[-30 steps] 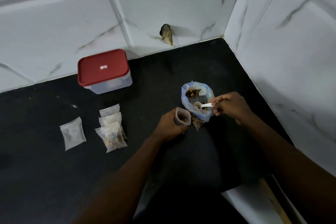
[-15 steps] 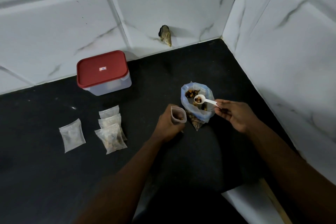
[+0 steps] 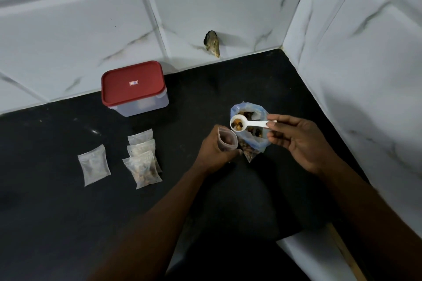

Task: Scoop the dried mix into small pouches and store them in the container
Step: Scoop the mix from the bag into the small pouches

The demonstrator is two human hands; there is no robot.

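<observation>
Home kitchen, by the look. Black counter (image 3: 57,212) runs into a corner of white, marble-veined wall tiles (image 3: 68,29). Red-lidded plastic food container (image 3: 134,89) stands against the back wall. Open bag (image 3: 255,141) of dried mix, white measuring scoop (image 3: 237,123) above it, small filled pouches (image 3: 142,162) lying on the counter: household-scale food packing.

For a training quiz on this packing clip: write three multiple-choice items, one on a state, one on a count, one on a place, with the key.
1. The container has a red lid that is: A. on B. off, beside it C. tilted open
2. How many pouches lie on the counter? A. two B. four C. six
3. The loaded scoop is: A. in the container B. over the blue bag C. flat on the counter
Key: A, the lid sits flat on the container; B, one lies alone, three overlap; B, the right hand pinches its handle above the bag's mouth.
</observation>
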